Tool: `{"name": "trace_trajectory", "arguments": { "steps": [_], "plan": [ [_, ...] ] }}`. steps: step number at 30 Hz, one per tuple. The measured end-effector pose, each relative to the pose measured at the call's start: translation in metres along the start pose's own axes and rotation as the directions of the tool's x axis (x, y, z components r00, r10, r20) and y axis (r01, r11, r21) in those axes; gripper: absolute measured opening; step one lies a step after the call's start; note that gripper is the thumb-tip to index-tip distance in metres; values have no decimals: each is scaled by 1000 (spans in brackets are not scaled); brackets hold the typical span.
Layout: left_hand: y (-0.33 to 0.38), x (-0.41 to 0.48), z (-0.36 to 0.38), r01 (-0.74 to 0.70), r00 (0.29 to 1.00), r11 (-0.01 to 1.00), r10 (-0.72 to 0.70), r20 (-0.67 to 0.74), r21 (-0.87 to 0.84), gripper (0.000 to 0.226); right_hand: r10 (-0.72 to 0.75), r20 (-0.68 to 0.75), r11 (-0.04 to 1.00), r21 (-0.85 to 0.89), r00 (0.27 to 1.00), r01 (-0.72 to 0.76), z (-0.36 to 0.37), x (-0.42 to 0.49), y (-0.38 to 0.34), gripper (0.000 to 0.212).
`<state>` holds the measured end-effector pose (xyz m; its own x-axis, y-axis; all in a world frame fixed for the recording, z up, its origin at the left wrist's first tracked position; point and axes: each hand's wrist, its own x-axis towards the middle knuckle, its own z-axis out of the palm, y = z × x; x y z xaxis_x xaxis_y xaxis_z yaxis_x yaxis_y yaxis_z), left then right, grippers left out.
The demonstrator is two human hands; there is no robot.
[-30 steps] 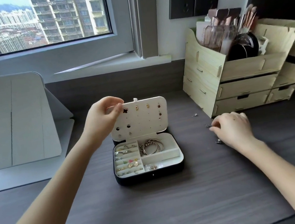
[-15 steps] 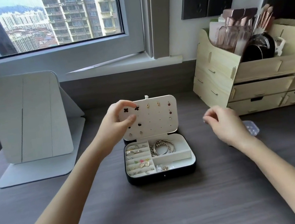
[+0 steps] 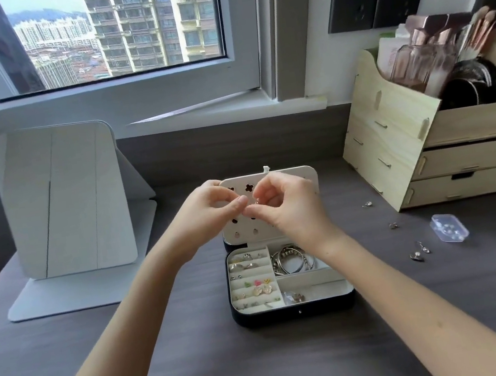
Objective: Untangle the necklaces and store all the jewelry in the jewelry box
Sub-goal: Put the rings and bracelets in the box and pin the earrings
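The black jewelry box (image 3: pixel 295 310) stands open in the middle of the desk, its white lid (image 3: pixel 292 226) upright with earrings pinned in its holes. Rings and studs fill the left slots and silver bangles (image 3: pixel 291 261) lie in the upper right compartment. In front of the lid my left hand (image 3: pixel 208 214) and my right hand (image 3: pixel 285 204) meet fingertip to fingertip. Between them they pinch a tiny gold earring (image 3: pixel 256 201). Loose earrings (image 3: pixel 418 251) lie on the desk to the right of the box.
A white folding mirror (image 3: pixel 62 202) stands at the left. A wooden organiser (image 3: pixel 451 153) with brushes and bottles fills the back right. A small clear plastic case (image 3: pixel 448 228) and more small earrings (image 3: pixel 392 225) lie on the dark desk before it.
My right hand left the desk at the right, carrying a small earring, and came up to the lid. My left hand shifted from the lid's corner to meet it.
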<state>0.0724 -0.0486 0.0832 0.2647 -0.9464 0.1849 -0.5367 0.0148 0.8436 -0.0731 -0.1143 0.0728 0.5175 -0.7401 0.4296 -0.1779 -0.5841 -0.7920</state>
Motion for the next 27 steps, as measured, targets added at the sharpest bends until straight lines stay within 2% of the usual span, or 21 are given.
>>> {"name": "trace_trajectory", "arguments": {
  "steps": [8,12,14,17,20,27],
  "plan": [
    [-3,1,-17,-2,988,1000,6,152,-30,12,-241,92,961,-114,966,250,8,2,0,20],
    [-6,1,-22,15,979,999,-5,205,-44,24,-347,105,927,-115,932,358,10,2,3,18],
    [-5,0,-23,9,975,999,-2,222,-32,22,-359,117,922,-108,926,372,10,2,3,18],
    [-4,0,-21,-30,980,1000,31,194,-6,14,-296,126,953,-30,947,302,7,0,2,15],
    [-4,1,-17,-44,988,999,44,149,-7,13,-165,150,981,131,975,146,1,-2,1,11],
    [-5,1,-16,-58,977,996,70,201,-66,9,-25,224,937,345,974,-55,-1,-3,-1,13]
  ]
}}
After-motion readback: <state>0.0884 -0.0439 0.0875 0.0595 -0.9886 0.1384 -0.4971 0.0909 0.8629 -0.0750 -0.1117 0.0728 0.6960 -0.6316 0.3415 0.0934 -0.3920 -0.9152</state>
